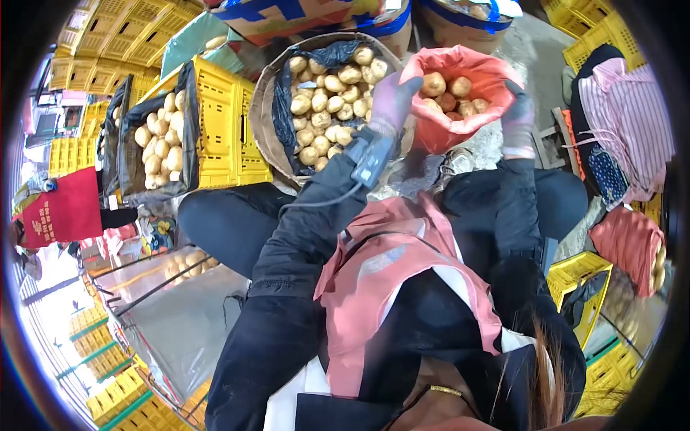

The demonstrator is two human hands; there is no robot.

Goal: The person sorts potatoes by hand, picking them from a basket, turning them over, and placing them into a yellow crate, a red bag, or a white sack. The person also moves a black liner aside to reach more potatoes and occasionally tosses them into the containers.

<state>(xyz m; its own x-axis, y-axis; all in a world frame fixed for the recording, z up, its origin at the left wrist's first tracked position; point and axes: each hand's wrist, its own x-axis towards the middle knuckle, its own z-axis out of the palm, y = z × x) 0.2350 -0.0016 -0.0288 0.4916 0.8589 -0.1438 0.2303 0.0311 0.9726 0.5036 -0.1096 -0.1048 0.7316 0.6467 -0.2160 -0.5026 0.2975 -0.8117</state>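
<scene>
A red sack (460, 66) stands with its mouth wide, several potatoes (447, 85) lying inside. My left hand (394, 106), in a grey-purple glove, is closed on the sack's left rim. On the opposite side, my right hand (518, 118) grips the right rim, also gloved. Just left of the sack is a round container (263, 115) lined with dark plastic and heaped with pale potatoes (334, 104). My left forearm passes over its near right edge. A small grey device with a cable (374, 164) is strapped at my left wrist.
A yellow crate (223, 118) stands at left beside a black-lined crate of potatoes (162, 140). Cardboard containers (460, 25) with blue tape line the back. A filled red sack (627, 248) and a yellow crate (578, 287) are at right. A person in a red vest (61, 208) is far left.
</scene>
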